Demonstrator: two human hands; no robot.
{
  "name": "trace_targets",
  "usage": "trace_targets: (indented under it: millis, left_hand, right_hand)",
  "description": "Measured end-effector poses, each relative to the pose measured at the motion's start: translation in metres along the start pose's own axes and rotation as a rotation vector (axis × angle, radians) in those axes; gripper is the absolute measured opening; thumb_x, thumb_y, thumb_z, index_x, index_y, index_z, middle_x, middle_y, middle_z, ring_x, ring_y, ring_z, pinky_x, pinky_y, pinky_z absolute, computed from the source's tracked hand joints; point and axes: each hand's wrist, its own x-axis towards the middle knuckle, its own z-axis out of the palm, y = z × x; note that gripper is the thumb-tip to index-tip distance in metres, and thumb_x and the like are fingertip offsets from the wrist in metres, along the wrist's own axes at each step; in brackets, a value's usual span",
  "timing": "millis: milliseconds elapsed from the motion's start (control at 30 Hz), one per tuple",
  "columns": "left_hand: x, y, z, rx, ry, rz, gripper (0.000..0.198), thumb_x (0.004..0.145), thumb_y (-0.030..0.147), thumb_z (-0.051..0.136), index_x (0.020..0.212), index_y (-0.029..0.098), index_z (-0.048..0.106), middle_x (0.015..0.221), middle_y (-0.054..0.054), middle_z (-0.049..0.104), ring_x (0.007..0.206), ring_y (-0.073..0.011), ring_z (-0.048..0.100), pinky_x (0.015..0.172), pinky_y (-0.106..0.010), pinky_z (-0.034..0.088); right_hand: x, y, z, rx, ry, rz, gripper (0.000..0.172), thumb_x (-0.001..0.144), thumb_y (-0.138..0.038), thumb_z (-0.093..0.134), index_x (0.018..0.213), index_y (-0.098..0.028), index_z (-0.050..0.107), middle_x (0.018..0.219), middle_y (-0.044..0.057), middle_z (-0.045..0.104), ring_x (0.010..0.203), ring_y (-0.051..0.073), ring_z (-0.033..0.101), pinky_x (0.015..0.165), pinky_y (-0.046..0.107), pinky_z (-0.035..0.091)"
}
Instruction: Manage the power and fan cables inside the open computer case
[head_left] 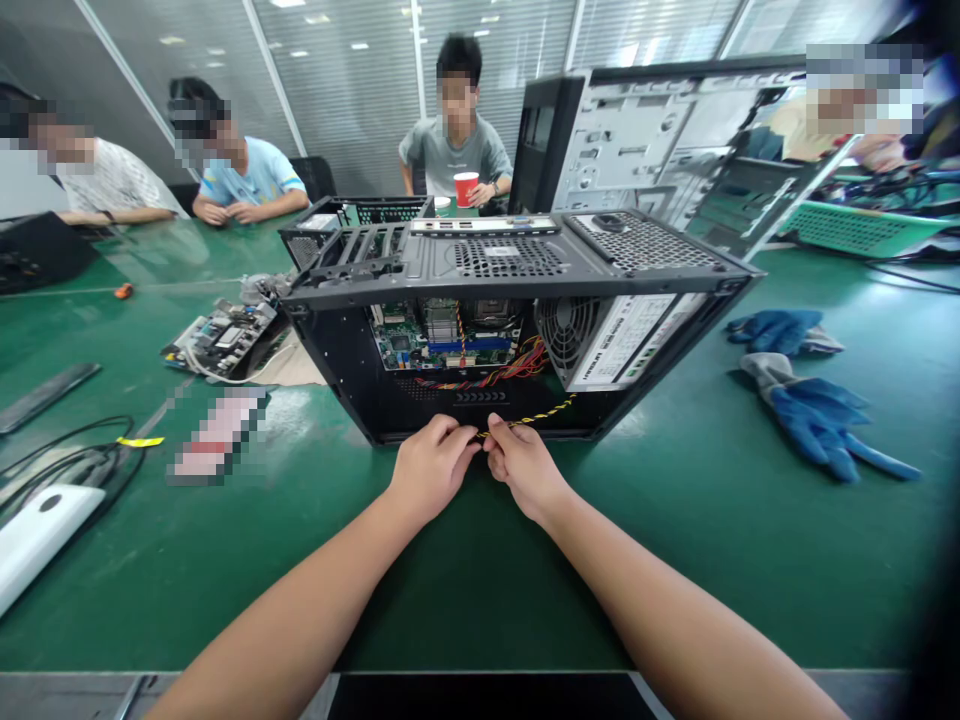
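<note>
A black computer case (352, 395) with an open side stands in front of me on the green table. Inside it show a motherboard (401, 345), a bundle of red and orange wires (487, 380) and a power supply (622, 345) with a fan grille. A yellow and black twisted cable (551, 412) runs out from below the power supply to my hands. My left hand (435, 465) is closed on this cable in a pinch. Close beside it, my right hand (525, 465) also pinches the cable. The cable's end is hidden by my fingers.
A second open case (622, 130) stands behind. Blue gloves (814, 410) lie at right, near a green basket (862, 230). Circuit boards (229, 330), a phone-like slab (217, 435), black cables (135, 440) and a white device (49, 540) lie at left. Several people sit around; a red cup (466, 188) stands opposite.
</note>
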Motion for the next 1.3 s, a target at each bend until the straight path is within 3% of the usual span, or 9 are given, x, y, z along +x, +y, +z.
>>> trace_targets:
  millis: [133, 333, 567, 733, 967, 1100, 1300]
  left_hand:
    - [0.002, 0.002, -0.002, 0.005, -0.003, 0.037, 0.018, 0.093, 0.023, 0.057, 0.109, 0.018, 0.065, 0.094, -0.007, 0.061, 0.081, -0.0170, 0.062, 0.070, -0.029, 0.055]
    - [0.001, 0.003, -0.003, 0.076, 0.011, 0.047, 0.015, 0.093, 0.021, 0.053, 0.087, 0.018, 0.066, 0.074, -0.003, 0.055, 0.066, -0.0155, 0.055, 0.059, -0.026, 0.048]
    - [0.004, 0.004, -0.004, -0.257, -0.053, -0.174, 0.007, 0.089, 0.024, 0.063, 0.088, 0.019, 0.068, 0.079, -0.002, 0.063, 0.071, -0.0139, 0.061, 0.065, -0.025, 0.048]
    - [0.007, 0.004, -0.002, -0.406, -0.069, -0.273, 0.008, 0.087, 0.025, 0.068, 0.084, 0.018, 0.070, 0.072, 0.000, 0.062, 0.061, -0.0104, 0.056, 0.059, -0.023, 0.045]
    - [0.006, -0.003, 0.001, -0.374, -0.080, -0.195, 0.008, 0.089, 0.025, 0.067, 0.087, 0.019, 0.073, 0.073, 0.000, 0.064, 0.066, -0.0123, 0.060, 0.063, -0.024, 0.049]
    - [0.002, -0.008, 0.005, -0.260, -0.067, -0.078, 0.011, 0.086, 0.026, 0.071, 0.094, 0.018, 0.073, 0.086, -0.004, 0.065, 0.077, -0.0152, 0.064, 0.072, -0.028, 0.055]
    - [-0.001, -0.008, 0.005, -0.147, -0.127, -0.071, 0.011, 0.089, 0.022, 0.066, 0.097, 0.019, 0.073, 0.087, -0.004, 0.062, 0.074, -0.0150, 0.064, 0.071, -0.028, 0.056]
  right_hand:
    - [0.000, 0.000, 0.000, 0.006, -0.005, 0.011, 0.051, 0.072, -0.062, 0.071, 0.057, -0.018, 0.050, 0.036, -0.008, 0.033, 0.033, 0.006, 0.029, 0.039, 0.023, 0.018]
    - [0.002, 0.005, 0.000, -0.035, -0.026, 0.014, 0.052, 0.076, -0.064, 0.066, 0.057, -0.019, 0.049, 0.037, -0.008, 0.032, 0.034, 0.006, 0.028, 0.039, 0.023, 0.016]
    - [0.004, 0.005, -0.004, -0.122, -0.055, -0.025, 0.050, 0.079, -0.064, 0.062, 0.059, -0.020, 0.048, 0.040, -0.008, 0.033, 0.037, 0.007, 0.027, 0.041, 0.024, 0.016]
    - [0.008, 0.004, -0.009, -0.223, -0.060, -0.076, 0.051, 0.081, -0.066, 0.059, 0.059, -0.021, 0.048, 0.040, -0.008, 0.031, 0.039, 0.008, 0.024, 0.042, 0.026, 0.016]
    - [0.013, 0.008, -0.015, -0.401, -0.025, -0.135, 0.051, 0.087, -0.064, 0.052, 0.060, -0.020, 0.052, 0.043, -0.005, 0.037, 0.041, 0.010, 0.031, 0.043, 0.026, 0.021]
    - [0.013, 0.009, -0.014, -0.412, 0.001, -0.119, 0.052, 0.086, -0.066, 0.052, 0.060, -0.020, 0.052, 0.042, -0.005, 0.038, 0.040, 0.010, 0.031, 0.043, 0.026, 0.022]
    - [0.014, 0.011, -0.015, -0.388, -0.004, -0.112, 0.052, 0.085, -0.066, 0.053, 0.059, -0.021, 0.052, 0.041, -0.005, 0.038, 0.040, 0.010, 0.032, 0.042, 0.026, 0.022]
